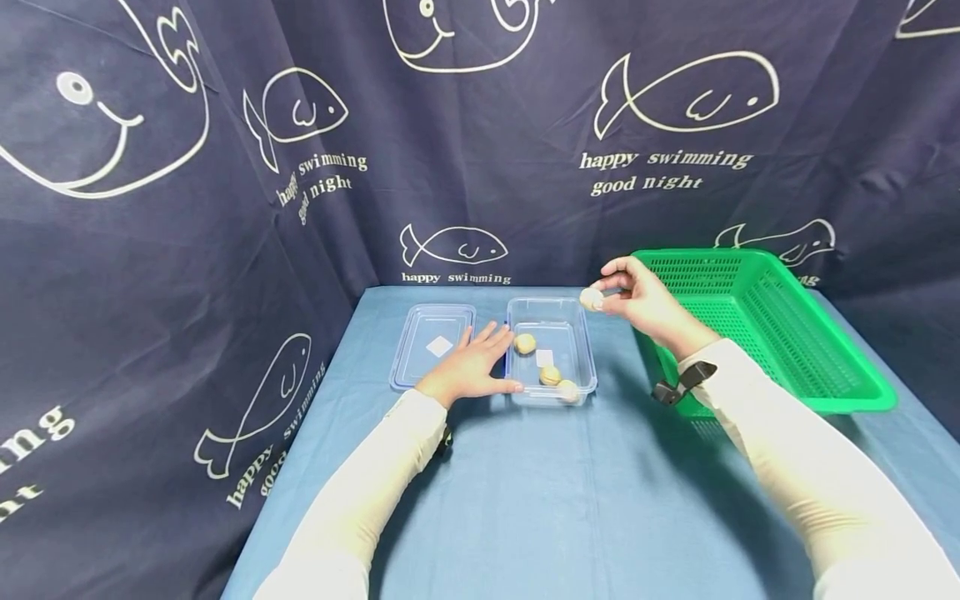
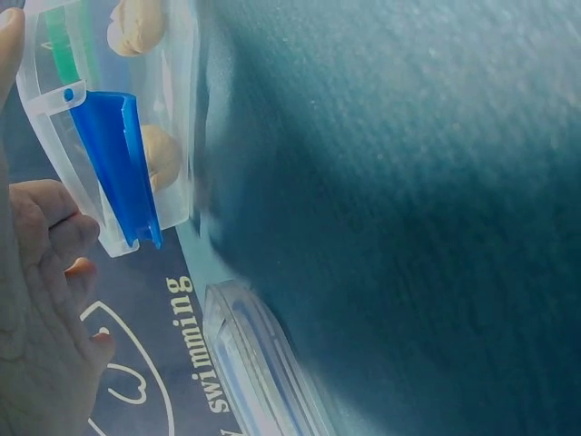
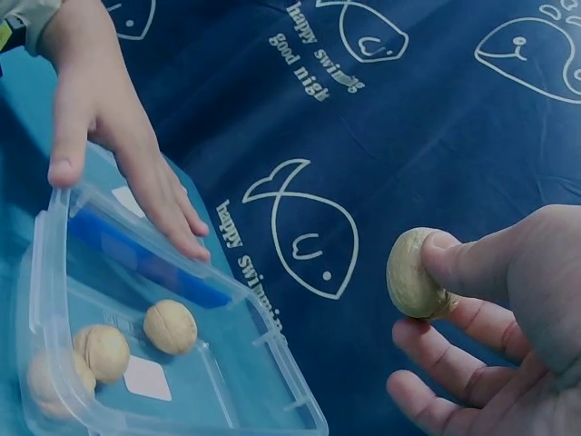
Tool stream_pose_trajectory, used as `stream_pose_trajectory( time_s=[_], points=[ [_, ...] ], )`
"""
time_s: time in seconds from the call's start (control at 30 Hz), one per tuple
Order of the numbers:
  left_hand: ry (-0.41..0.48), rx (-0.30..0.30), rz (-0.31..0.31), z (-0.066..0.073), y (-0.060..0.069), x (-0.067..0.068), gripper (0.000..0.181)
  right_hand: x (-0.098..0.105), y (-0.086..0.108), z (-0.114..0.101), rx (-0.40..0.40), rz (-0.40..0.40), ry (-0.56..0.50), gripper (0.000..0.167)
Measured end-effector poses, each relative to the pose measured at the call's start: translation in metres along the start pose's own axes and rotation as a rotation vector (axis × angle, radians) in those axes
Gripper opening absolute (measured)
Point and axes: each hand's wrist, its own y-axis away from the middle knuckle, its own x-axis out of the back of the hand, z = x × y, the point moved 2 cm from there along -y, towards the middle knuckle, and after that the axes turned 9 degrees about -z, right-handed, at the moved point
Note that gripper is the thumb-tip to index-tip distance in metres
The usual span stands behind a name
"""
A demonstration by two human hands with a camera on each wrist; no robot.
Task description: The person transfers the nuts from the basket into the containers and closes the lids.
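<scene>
Head view: The container (image 1: 562, 337) stands on the tabletop (image 1: 510, 500), with the lid (image 1: 435, 325) lying flat to its left and the green basket (image 1: 787, 333) to its right. Three walnuts (image 1: 525, 343) lie in the container: one toward the left wall, two close together at the near right. The right hand (image 1: 641, 304) holds a fourth walnut (image 1: 592, 299) up by the far right corner. The left hand (image 1: 472, 367) is spread at the left wall, its thumb at the near rim.

Left wrist view: The blue latch (image 2: 118, 168) hangs unfastened on the container's side, beside the left hand's fingers. Two walnuts show behind the clear wall; the lid's edge lies apart from the container. The right hand is not visible here.

Right wrist view: The right hand pinches the fourth walnut between thumb and fingers, apart from the rim. The left hand's fingers extend along the latch side.

Status, as judged: filling appears partway complete. Three walnuts are inside; the fourth is not yet placed. Lid fitting and latching, if required, remain undone. Any further count cannot be determined.
</scene>
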Motion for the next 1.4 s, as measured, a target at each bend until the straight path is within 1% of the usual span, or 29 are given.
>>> stream_pose_trajectory(
  time_s=[0.07,0.27,0.37,0.43,0.53,0.63,0.73,0.87,1.07,1.23,1.4],
  points=[
    [0.009,-0.001,-0.004,0.001,0.000,0.001,0.100,-0.002,0.000,-0.002,0.000,-0.024,-0.022,0.041],
    [-0.007,0.006,-0.006,0.000,0.000,0.000,0.102,-0.010,-0.001,-0.004,0.024,-0.149,-0.070,0.045],
    [-0.009,0.011,-0.005,-0.001,-0.001,-0.001,0.103,-0.009,0.000,-0.006,0.022,-0.151,-0.081,0.040],
    [-0.006,0.013,-0.006,-0.001,-0.001,-0.002,0.103,-0.005,0.001,-0.007,0.023,-0.129,-0.091,0.037],
    [-0.006,0.013,-0.008,0.000,0.000,-0.001,0.102,0.004,0.004,-0.007,0.046,-0.079,-0.131,0.031],
    [-0.005,0.007,-0.007,0.000,0.000,-0.001,0.102,0.016,0.009,-0.005,0.088,-0.015,-0.187,0.028],
    [-0.004,-0.003,0.001,0.000,-0.001,-0.001,0.102,0.028,0.017,-0.004,0.151,0.032,-0.249,0.028],
    [0.002,-0.008,0.011,-0.002,-0.001,-0.003,0.102,0.044,0.029,0.000,0.218,0.064,-0.316,0.028],
    [0.010,-0.010,0.019,-0.003,-0.002,-0.005,0.101,0.065,0.049,0.012,0.259,0.104,-0.380,0.029],
    [0.003,-0.015,0.023,-0.004,-0.001,-0.005,0.101,0.081,0.059,0.027,0.261,0.142,-0.381,0.031],
    [0.015,-0.026,0.021,-0.002,0.000,-0.003,0.102,0.099,0.068,0.045,0.200,0.193,-0.358,0.039]
  ],
)
